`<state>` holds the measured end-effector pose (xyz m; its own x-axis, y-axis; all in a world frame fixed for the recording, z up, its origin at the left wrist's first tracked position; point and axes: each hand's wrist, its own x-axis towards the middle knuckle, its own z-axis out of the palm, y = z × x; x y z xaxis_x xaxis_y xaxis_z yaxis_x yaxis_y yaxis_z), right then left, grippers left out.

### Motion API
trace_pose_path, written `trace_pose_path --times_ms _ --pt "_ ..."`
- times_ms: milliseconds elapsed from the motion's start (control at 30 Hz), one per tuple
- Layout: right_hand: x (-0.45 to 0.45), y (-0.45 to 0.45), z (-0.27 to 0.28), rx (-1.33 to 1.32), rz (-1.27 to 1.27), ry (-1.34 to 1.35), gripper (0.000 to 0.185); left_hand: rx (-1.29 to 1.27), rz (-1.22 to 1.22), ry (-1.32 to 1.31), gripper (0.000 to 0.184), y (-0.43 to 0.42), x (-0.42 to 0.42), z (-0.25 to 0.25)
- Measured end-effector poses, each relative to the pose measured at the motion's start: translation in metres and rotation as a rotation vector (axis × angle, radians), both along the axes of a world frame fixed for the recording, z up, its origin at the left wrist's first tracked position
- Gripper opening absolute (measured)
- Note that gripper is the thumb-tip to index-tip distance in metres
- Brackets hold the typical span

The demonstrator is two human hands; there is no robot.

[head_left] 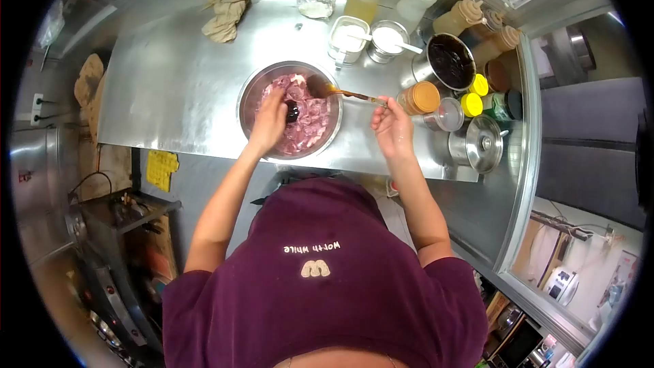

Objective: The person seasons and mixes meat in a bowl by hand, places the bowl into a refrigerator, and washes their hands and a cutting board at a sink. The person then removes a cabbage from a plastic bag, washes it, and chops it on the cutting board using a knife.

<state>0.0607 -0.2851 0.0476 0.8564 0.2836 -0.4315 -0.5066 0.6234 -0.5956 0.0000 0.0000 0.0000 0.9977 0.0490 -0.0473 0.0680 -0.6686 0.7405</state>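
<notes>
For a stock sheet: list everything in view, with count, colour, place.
Steel counter: one, silver, centre
Round metal bowl: one, silver, on counter
Raw meat pieces: many, pink, in bowl
Glossy patch: one, black, on meat
Long-handled spoon: one, brown, across bowl's rim
Crumpled cloth: one, beige, far left
Plastic bag: one, clear, far centre
Squeeze bottles: several, pale, far right
White-filled tubs: two, clear, silver, beyond bowl
Steel pots: two, silver, right
Round-lidded jars: several, orange, yellow, black, right
Outer fittings: uncountable, mixed, edges
T-shirt: one, purple, bottom
Left hand: one, bare, in bowl
Right hand: one, bare, holding spoon
</notes>
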Motion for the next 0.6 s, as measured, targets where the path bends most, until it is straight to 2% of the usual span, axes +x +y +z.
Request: trace_pose_path --times_ms 33,100,167,267,367,500,567,600 --pt "0.000 -0.006 0.006 0.011 -0.036 0.021 0.022 0.076 -0.056 -0.041 0.051 -0.012 -0.004 -0.002" --pt "0.012 -0.018 0.013 0.044 -0.153 0.045 0.021 0.312 -0.183 0.072 0.059 -0.032 -0.003 0.007" --pt "0.023 -0.051 0.031 -0.008 -0.299 0.009 0.021 0.125 -0.270 0.030 0.064 -0.051 0.000 -0.009" --pt "0.044 -0.112 0.044 -0.053 -0.522 -0.119 0.022 0.448 -0.478 -0.001 0.066 -0.049 0.022 -0.002" --pt "0.068 -0.156 0.040 -0.367 -0.724 -0.335 0.025 0.748 -0.335 -0.028 0.069 -0.010 0.027 0.002" --pt "0.093 -0.172 0.024 -0.603 -0.741 -0.369 0.024 0.579 -0.094 0.286 0.069 -0.014 -0.017 0.004" --pt "0.102 -0.178 0.007 -0.671 -0.702 -0.347 0.024 0.537 -0.164 0.164 0.064 -0.032 -0.023 -0.017" --pt "0.101 -0.179 0.006 -0.657 -0.681 -0.326 0.025 0.599 -0.205 0.120 0.063 -0.039 -0.017 -0.018"
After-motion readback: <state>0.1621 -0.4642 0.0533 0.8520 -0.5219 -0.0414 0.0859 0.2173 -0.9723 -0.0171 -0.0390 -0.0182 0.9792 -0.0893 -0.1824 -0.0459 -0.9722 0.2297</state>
